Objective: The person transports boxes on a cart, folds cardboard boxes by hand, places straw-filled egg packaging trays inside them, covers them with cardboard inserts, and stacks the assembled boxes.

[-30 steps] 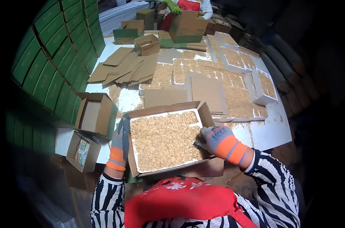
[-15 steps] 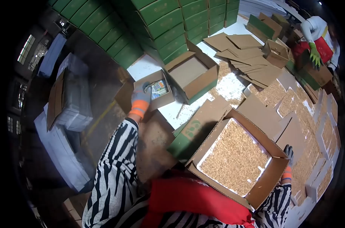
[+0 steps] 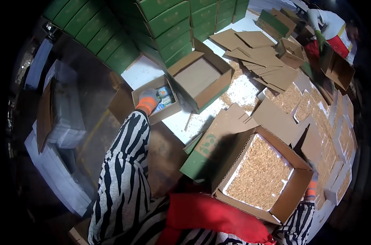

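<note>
My left hand (image 3: 148,100), in a grey and orange glove, reaches into a small open carton (image 3: 165,112) at the table's left end. Beside its fingers lie colourful packets (image 3: 165,97); the fingertips are partly hidden, and a grip cannot be made out. A larger open carton (image 3: 293,157) stands tilted in front of my body, with a white tray of tan shavings (image 3: 257,171) inside. My right hand (image 3: 312,185) is at that carton's right outer side, its fingers mostly hidden behind the cardboard.
Another open box (image 3: 199,77) stands beside the small carton. Green boxes (image 3: 169,20) are stacked behind. Flat cardboard pieces (image 3: 267,61) and shavings-filled trays (image 3: 344,141) lie on the table (image 3: 142,73). Across it, a co-worker (image 3: 332,30) handles a box (image 3: 336,69).
My left hand has left the large carton and gone into the small one among the packets. My right hand has moved from the tray to the carton's outer side. The view has swung left.
</note>
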Available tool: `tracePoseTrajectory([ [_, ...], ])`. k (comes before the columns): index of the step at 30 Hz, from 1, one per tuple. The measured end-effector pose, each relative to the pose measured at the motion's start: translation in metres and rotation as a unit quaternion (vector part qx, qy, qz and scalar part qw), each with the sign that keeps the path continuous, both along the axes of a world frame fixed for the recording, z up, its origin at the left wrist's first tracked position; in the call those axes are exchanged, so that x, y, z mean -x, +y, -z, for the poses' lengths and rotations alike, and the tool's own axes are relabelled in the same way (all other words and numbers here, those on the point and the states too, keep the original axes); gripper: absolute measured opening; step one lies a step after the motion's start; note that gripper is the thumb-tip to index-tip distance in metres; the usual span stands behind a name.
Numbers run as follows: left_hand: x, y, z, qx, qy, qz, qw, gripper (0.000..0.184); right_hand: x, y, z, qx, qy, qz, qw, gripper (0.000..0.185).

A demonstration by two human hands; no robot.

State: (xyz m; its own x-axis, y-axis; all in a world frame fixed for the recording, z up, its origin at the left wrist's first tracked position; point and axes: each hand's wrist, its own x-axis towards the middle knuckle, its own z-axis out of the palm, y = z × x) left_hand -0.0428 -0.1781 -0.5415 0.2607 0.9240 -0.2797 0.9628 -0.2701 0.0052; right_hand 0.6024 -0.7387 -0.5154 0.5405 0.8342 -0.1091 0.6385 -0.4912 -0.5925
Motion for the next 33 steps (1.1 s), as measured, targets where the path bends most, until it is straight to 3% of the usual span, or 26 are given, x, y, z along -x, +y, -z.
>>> tracePoseTrajectory([
  [2,0.009,0.003,0.005,0.011,-0.050,-0.037,0.998,0.032,0.031,0.012,-0.052,-0.072,-0.055,0.121,0.989,0.039],
  [6,0.032,0.012,0.018,0.086,-0.137,-0.060,0.985,0.031,-0.020,-0.029,-0.081,-0.282,0.020,0.222,0.933,0.035],
  [10,0.031,-0.025,-0.019,-0.094,-0.207,-0.091,0.970,0.029,0.077,0.006,-0.186,-0.446,0.130,0.336,0.819,0.054],
  [11,0.030,-0.024,-0.024,-0.111,-0.237,-0.086,0.961,0.032,0.095,0.008,-0.202,-0.495,0.094,0.329,0.798,0.055],
  [12,0.018,-0.032,-0.045,-0.110,-0.285,-0.112,0.946,0.031,0.080,-0.023,-0.192,-0.529,0.009,0.242,0.813,0.050],
  [13,0.003,-0.045,-0.065,-0.123,-0.400,-0.058,0.906,0.028,0.110,-0.026,-0.213,-0.492,0.034,0.251,0.833,0.047],
  [14,-0.028,-0.076,-0.105,-0.077,-0.551,-0.038,0.830,0.023,0.141,-0.019,-0.228,-0.462,0.008,0.262,0.847,0.047],
  [16,-0.082,-0.145,-0.188,-0.071,-0.608,0.188,0.768,0.022,0.196,0.004,-0.250,-0.441,-0.027,0.282,0.851,0.046],
  [17,-0.105,-0.184,-0.224,-0.168,-0.520,0.348,0.761,0.023,0.220,0.019,-0.257,-0.451,-0.036,0.291,0.843,0.046],
  [18,-0.128,-0.209,-0.229,-0.196,-0.438,0.481,0.734,0.031,0.246,0.038,-0.265,-0.492,0.021,0.299,0.817,0.045],
  [19,-0.141,-0.243,-0.233,-0.230,-0.377,0.529,0.725,0.033,0.257,0.042,-0.264,-0.482,-0.024,0.280,0.830,0.045],
  [20,-0.145,-0.266,-0.221,-0.168,-0.391,0.533,0.732,0.046,0.265,0.045,-0.261,-0.470,-0.064,0.256,0.842,0.045],
  [23,-0.153,-0.277,-0.214,-0.051,-0.499,0.426,0.753,0.051,0.284,0.051,-0.241,-0.419,-0.058,0.237,0.875,0.057],
  [25,-0.152,-0.284,-0.204,-0.042,-0.609,0.310,0.729,0.053,0.292,0.047,-0.210,-0.334,0.102,0.209,0.913,0.068],
  [26,-0.153,-0.287,-0.196,-0.035,-0.658,0.244,0.712,0.055,0.295,0.045,-0.199,-0.209,0.073,0.147,0.964,0.079],
  [28,-0.162,-0.294,-0.178,0.016,-0.663,0.230,0.712,0.070,0.299,0.051,-0.193,-0.097,-0.257,0.087,0.958,0.080],
  [30,-0.160,-0.300,-0.155,0.078,-0.622,0.213,0.749,0.069,0.303,0.064,-0.222,-0.011,-0.325,0.043,0.945,0.081],
  [31,-0.159,-0.304,-0.154,0.029,-0.554,0.231,0.799,0.071,0.304,0.070,-0.232,0.033,-0.356,0.020,0.934,0.082],
  [33,-0.158,-0.305,-0.154,0.056,-0.571,0.222,0.788,0.071,0.310,0.087,-0.226,-0.011,-0.196,-0.144,0.970,0.082],
])
